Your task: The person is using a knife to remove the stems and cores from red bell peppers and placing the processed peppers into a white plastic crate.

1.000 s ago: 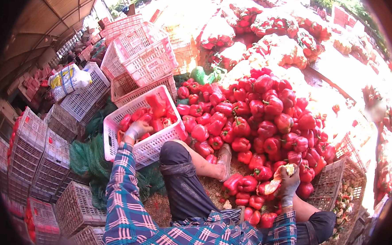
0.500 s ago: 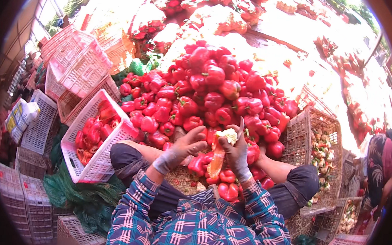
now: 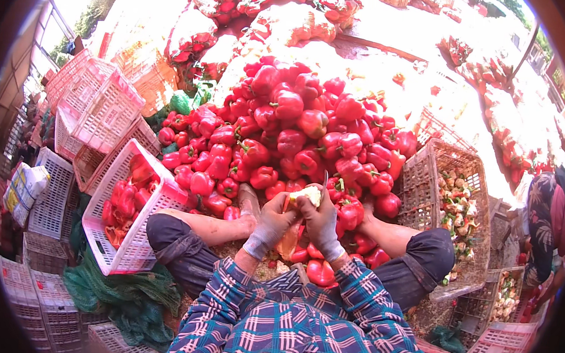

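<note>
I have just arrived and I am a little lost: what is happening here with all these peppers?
A seated person in a plaid shirt holds one red pepper in both gloved hands, left hand and right hand, with its pale core showing at the top. In front lies a big pile of red peppers. A pink crate on the left holds more.

Light: we see hard daylight from above | Glare: the far ground and sacks (image 3: 290, 23) wash out to white | Shadow: our lap and the green netting (image 3: 123, 296) sit dim | Distortion: crates (image 3: 94, 103) bend near the black fisheye rim | Focus: the pepper pile (image 3: 298, 126) is sharp, the edges soft
</note>
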A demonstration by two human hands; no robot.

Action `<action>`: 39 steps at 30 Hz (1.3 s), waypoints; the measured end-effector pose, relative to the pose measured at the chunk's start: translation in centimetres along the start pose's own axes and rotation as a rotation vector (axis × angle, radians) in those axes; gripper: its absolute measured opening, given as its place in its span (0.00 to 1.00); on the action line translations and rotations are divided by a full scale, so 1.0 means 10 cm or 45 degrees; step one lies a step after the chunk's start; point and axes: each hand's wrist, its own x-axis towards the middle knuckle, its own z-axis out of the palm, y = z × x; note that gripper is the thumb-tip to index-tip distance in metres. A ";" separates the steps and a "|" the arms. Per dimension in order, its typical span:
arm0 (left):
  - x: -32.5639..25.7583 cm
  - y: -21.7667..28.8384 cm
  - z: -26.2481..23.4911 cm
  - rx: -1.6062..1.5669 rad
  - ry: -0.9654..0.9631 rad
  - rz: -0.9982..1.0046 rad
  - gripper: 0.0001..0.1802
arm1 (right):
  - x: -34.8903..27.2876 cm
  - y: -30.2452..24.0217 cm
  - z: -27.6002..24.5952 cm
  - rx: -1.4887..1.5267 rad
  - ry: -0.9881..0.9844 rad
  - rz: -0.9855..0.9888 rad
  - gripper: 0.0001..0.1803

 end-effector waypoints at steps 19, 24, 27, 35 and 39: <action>-0.08 1.05 -0.81 1.035 0.185 0.477 0.08 | 0.41 -0.16 -0.93 -0.255 0.373 0.161 0.22; -0.40 1.56 -2.86 1.462 1.215 0.602 0.16 | 0.55 -0.86 -1.88 0.066 1.162 -0.183 0.30; -0.56 1.27 -3.91 1.922 1.549 0.462 0.36 | 0.70 -0.48 -2.72 0.875 1.322 -0.066 0.35; 0.25 0.67 -1.68 1.518 -0.019 0.175 0.27 | 0.68 0.08 -1.75 0.861 0.733 0.462 0.15; 0.51 -0.23 -0.84 1.648 -0.585 -0.183 0.35 | 0.62 0.09 -1.32 0.762 0.469 0.629 0.15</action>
